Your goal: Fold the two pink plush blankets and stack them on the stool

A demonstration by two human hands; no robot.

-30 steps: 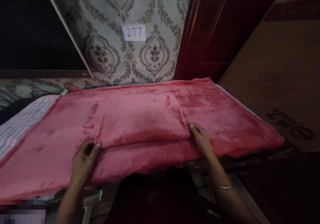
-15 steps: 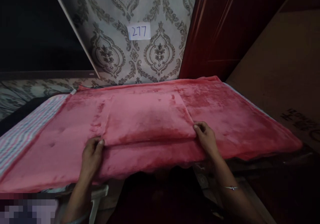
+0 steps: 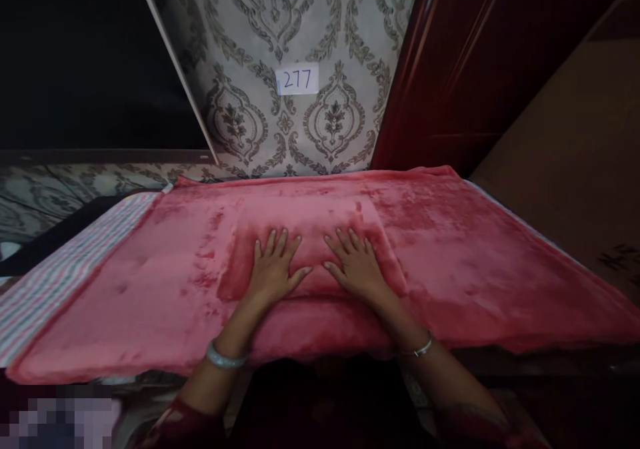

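A folded pink plush cloth (image 3: 310,212) lies flat in the middle of a larger pink plush blanket (image 3: 450,262) that covers the table. My left hand (image 3: 274,269) rests palm down on the left half of the folded cloth, fingers spread and pointing away from me. On its right half my right hand (image 3: 357,262) lies flat too, with its fingers apart. The thumbs point toward each other with a small gap between them. Neither hand grips anything. Darker pressed patches show in the pile around both hands.
A striped cloth (image 3: 95,255) sticks out under the blanket at the left. Behind stand a dark television screen (image 3: 100,62) and patterned wallpaper with a paper label (image 3: 298,79) reading 277. A dark red door panel (image 3: 450,69) and a brown cardboard box (image 3: 565,149) are at the right.
Both hands have let go of the folded cloth's near corners and moved inward and forward onto its top, fingers now spread. The camera view has shifted slightly.
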